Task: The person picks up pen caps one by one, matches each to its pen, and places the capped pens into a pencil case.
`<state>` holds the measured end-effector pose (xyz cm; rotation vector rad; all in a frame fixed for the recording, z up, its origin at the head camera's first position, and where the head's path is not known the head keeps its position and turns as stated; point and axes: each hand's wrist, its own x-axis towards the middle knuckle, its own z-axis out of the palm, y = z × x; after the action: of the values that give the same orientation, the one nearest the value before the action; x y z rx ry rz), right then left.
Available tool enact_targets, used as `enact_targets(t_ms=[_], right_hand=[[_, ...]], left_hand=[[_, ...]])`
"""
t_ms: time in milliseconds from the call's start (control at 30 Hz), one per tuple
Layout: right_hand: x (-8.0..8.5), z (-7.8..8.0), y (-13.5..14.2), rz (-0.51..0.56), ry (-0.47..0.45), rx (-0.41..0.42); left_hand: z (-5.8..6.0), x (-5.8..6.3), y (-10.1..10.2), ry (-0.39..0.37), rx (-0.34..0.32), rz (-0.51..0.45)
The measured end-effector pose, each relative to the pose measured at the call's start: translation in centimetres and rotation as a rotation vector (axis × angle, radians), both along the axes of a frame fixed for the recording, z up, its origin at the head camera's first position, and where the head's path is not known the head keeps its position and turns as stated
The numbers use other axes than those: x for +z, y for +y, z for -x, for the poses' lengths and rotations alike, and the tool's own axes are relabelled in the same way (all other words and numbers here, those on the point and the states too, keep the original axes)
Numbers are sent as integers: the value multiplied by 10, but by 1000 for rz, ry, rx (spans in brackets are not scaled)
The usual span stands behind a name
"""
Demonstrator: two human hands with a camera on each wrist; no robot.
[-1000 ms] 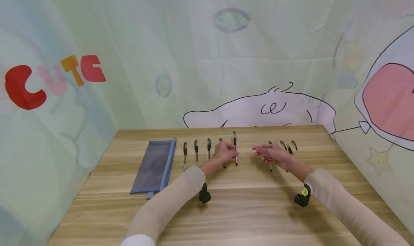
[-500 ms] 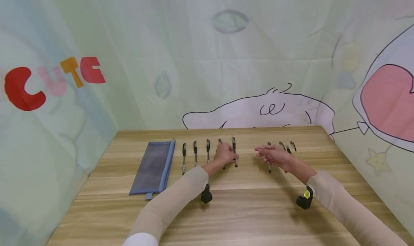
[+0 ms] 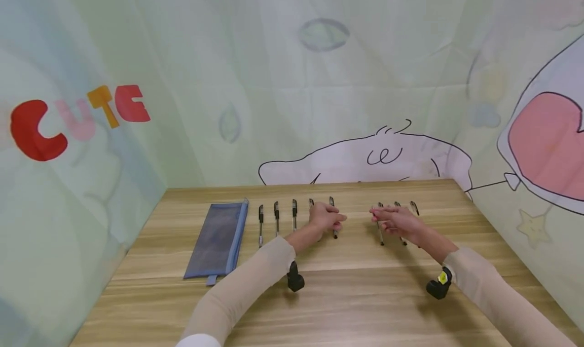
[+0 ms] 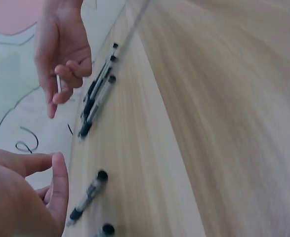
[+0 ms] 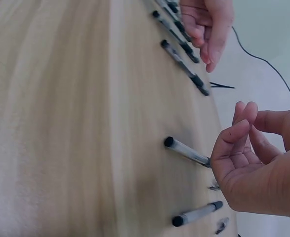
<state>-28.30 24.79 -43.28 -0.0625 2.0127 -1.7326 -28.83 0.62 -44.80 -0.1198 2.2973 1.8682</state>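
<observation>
Several black-capped clear pens lie side by side on the wooden table. In the head view my left hand [image 3: 324, 218] hovers over the rightmost pen [image 3: 332, 201] of the left row and partly hides its neighbour [image 3: 312, 202]. The left wrist view shows that pen [image 4: 89, 196] lying apart from my fingers, which hold nothing. My right hand [image 3: 400, 222] hangs with loosely bent fingers above the right group, covering parts of the pens there. Below it in the right wrist view lie one pen [image 5: 188, 152] and another pen [image 5: 197, 214]; the hand grips neither.
A blue-grey mesh zip pouch [image 3: 214, 240] lies left of the pen row. More pens [image 3: 261, 225] stand in line between it and my left hand. A printed cloth [image 3: 205, 109] hangs behind the table [image 3: 337, 306]. Each wrist wears a small black camera [image 3: 295, 278].
The rightmost pen of the left row has slid slightly toward me, and my left hand has let go of it and moved right. My right hand has drifted a little right.
</observation>
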Motion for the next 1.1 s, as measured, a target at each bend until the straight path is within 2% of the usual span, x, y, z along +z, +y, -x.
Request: enact_targets(t_ms=[100,167,333,467,667,767,967,1100], right_hand=[[3,1,6,1,10,-32],[6,2,12,-2,13,-50],[8,1,28,8,4,-72],[8,-2,37,12,-1,-95],[7,-6,46,-12,23,-96],[5,-8,50,-24,24,-101],[1,-9,56,-41,2,-122],[-1,-8,58,-35,2,-135]], left_hand=[[-6,4,9,-20,-54,-65],[-9,4,19,-24,-102,-76],[-10,-2,42,-62,-187,-136],[-11,-10,58,-87,-205,-156],[-12,-18,73,-65,-162,-104],[-11,-20,81,-46,-139,-30],[-9,-18,94,46,-139,316],[-5,-15,103,95,-137,489]])
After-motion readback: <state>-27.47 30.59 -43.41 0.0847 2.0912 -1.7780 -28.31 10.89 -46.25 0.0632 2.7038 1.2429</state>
